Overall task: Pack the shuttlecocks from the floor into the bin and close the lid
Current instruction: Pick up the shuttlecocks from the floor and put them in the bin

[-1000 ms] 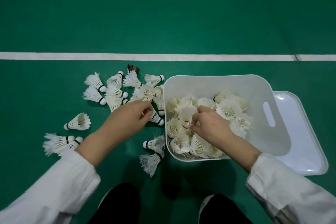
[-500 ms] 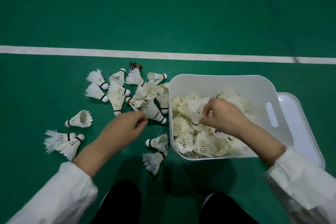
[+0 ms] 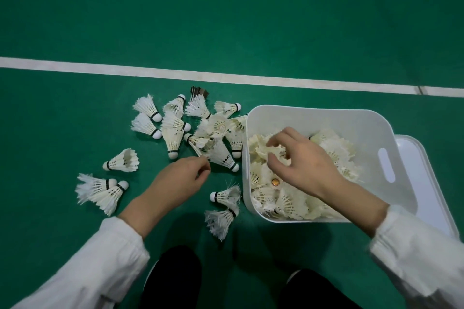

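Shuttlecocks (image 3: 334, 150) partly packed, seen from the head camera. The green court floor (image 3: 226, 20), crossed by a white line (image 3: 175, 74), carries the open white bin (image 3: 313, 113) at the right, already well filled. The lid (image 3: 426, 183) lies flat on the floor against the bin's right side, not yet fitted. A loose cluster (image 3: 175, 128) of well over a dozen lies left of the bin, with a few strays nearer the person. Over the bin, the right hand (image 3: 301, 158) has its grip curled round a held shuttlecock (image 3: 271, 150). Beside the cluster, the left hand (image 3: 175, 183) has finger and thumb drawn narrow at the feather edge of a floor shuttlecock (image 3: 221, 155); whether it is pinched cannot be told. Judged about half done: the floor is still to clear and the lid to close.
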A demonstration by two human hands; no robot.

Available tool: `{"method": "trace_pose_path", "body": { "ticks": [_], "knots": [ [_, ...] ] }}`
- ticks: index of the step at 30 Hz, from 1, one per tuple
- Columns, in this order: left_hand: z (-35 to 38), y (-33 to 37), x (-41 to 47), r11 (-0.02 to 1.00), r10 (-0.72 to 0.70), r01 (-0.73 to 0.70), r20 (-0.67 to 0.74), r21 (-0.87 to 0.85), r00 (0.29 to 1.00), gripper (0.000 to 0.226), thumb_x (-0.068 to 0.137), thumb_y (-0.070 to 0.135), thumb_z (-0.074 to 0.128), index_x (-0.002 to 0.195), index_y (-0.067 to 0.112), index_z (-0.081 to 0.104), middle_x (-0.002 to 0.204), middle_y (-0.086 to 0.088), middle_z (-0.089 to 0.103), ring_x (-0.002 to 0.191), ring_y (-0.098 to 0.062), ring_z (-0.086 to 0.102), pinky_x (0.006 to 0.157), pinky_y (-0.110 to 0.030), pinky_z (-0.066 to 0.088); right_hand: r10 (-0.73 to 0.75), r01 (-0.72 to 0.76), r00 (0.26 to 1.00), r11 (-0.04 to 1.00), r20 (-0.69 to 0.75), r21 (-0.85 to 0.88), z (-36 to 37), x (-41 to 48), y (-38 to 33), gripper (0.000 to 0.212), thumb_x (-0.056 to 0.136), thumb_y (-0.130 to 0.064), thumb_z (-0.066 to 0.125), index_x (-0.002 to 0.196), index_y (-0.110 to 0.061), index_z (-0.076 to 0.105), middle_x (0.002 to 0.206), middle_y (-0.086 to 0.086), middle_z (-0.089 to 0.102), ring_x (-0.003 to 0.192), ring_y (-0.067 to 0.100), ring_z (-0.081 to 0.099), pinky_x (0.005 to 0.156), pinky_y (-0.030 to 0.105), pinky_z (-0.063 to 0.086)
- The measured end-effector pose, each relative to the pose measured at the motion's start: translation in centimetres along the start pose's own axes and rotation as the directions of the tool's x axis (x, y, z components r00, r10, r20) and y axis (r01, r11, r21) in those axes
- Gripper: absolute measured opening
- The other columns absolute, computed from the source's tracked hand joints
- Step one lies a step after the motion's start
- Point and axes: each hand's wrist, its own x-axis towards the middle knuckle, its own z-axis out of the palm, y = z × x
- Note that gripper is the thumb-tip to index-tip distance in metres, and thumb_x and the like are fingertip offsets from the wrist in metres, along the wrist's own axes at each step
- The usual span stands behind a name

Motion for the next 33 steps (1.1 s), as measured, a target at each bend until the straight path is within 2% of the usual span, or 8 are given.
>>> {"method": "trace_pose_path", "body": {
  "ticks": [3, 7, 11, 15, 21, 25, 29, 33],
  "knots": [
    [-0.1, -0.8, 0.0, 1.0, -0.025, 0.025, 0.005, 0.01, 1.0, 0.016, 0.092, 0.025, 0.047, 0.1, 0.018, 0.059, 0.097, 0.001, 0.063, 0.086, -0.016, 0.058, 0.078, -0.037, 0.05, -0.162, 0.16, 0.985, 0.986, 0.053, 0.042, 0.1, 1.3, -2.9, 0.024, 0.092, -0.031, 0.045, 0.109, -0.019, 0.056, 0.104, -0.005, 0.058, 0.084, 0.009, 0.05, 0.068, 0.021, 0.041],
    [-0.4, -2.9, 0.4, 0.997, -0.076, 0.076, -0.019, 0.023, 0.997, 0.013, 0.091, 0.025, 0.048, 0.098, 0.019, 0.058, 0.098, -0.001, 0.063, 0.087, -0.019, 0.058, 0.077, -0.036, 0.05, -0.276, 0.291, 0.933, 0.956, 0.232, -0.031, 3.3, 4.7, -6.2, 0.025, 0.093, -0.02, 0.043, 0.114, -0.01, 0.052, 0.113, 0.007, 0.054, 0.104, 0.022, 0.052, 0.086, 0.037, 0.047],
    [-0.5, -5.7, 1.7, 0.991, -0.121, 0.122, -0.032, 0.046, 0.992, 0.024, 0.091, 0.022, 0.048, 0.114, 0.015, 0.052, 0.113, -0.006, 0.058, 0.099, -0.025, 0.057, 0.082, -0.037, 0.048, -0.121, 0.172, 0.923, 0.979, 0.365, -0.113, 7.9, 8.5, -8.4, 0.033, 0.09, -0.014, 0.045, 0.122, -0.005, 0.043, 0.123, 0.015, 0.046, 0.113, 0.033, 0.048, 0.088, 0.042, 0.046],
    [-1.5, -7.9, 4.3, 0.983, -0.153, 0.159, -0.064, 0.094, 0.986, 0.041, 0.09, 0.02, 0.049, 0.13, 0.014, 0.039, 0.13, -0.008, 0.041, 0.105, -0.032, 0.055, 0.082, -0.04, 0.047, 0.012, 0.082, 0.914, 0.974, 0.405, -0.213, 11.1, 10.9, -9.7, 0.042, 0.089, -0.008, 0.049, 0.13, -0.005, 0.036, 0.133, 0.014, 0.038, 0.122, 0.034, 0.042, 0.089, 0.044, 0.044],
    [-1.4, -10.5, 8.6, 0.975, -0.18, 0.189, -0.089, 0.114, 0.98, 0.05, 0.09, 0.016, 0.051, 0.135, 0.009, 0.033, 0.137, -0.01, 0.033, 0.102, -0.034, 0.056, 0.082, -0.045, 0.048, 0.154, 0.008, 0.88, 0.941, 0.45, -0.339, 14.2, 11.9, -8.8, 0.059, 0.086, -0.007, 0.059, 0.137, -0.004, 0.028, 0.14, 0.016, 0.033, 0.128, 0.033, 0.037, 0.093, 0.04, 0.043],
    [0.4, -11.5, 8.7, 0.968, -0.232, 0.233, -0.025, 0.088, 0.972, 0.05, 0.085, 0.013, 0.056, 0.13, 0.008, 0.036, 0.132, -0.011, 0.037, 0.1, -0.035, 0.055, 0.079, -0.045, 0.048, 0.19, -0.016, 0.843, 0.944, 0.504, -0.329, 14.8, 11.8, -7.8, 0.05, 0.088, -0.003, 0.053, 0.135, 0.0, 0.033, 0.137, 0.019, 0.037, 0.125, 0.032, 0.041, 0.098, 0.038, 0.041],
    [1.8, -11.7, 7.3, 0.976, -0.215, 0.216, -0.106, -0.001, 0.971, 0.025, 0.088, 0.009, 0.048, 0.112, 0.008, 0.044, 0.113, -0.014, 0.049, 0.088, -0.035, 0.055, 0.072, -0.042, 0.043, 0.164, 0.011, 0.844, 0.946, 0.511, -0.323, 14.7, 11.5, -7.9, 0.037, 0.089, 0.003, 0.048, 0.126, 0.001, 0.047, 0.13, 0.018, 0.046, 0.121, 0.031, 0.046, 0.095, 0.036, 0.044],
    [2.5, -11.6, 5.6, 0.975, -0.221, 0.216, -0.12, -0.058, 0.968, 0.005, 0.092, 0.016, 0.043, 0.092, 0.012, 0.039, 0.093, -0.012, 0.054, 0.082, -0.032, 0.054, 0.067, -0.038, 0.04, 0.151, 0.046, 0.835, 0.939, 0.53, -0.34, 14.6, 10.9, -8.7, 0.034, 0.089, 0.001, 0.049, 0.122, -0.001, 0.051, 0.127, 0.017, 0.048, 0.118, 0.032, 0.049, 0.091, 0.038, 0.047]
  ]
}}
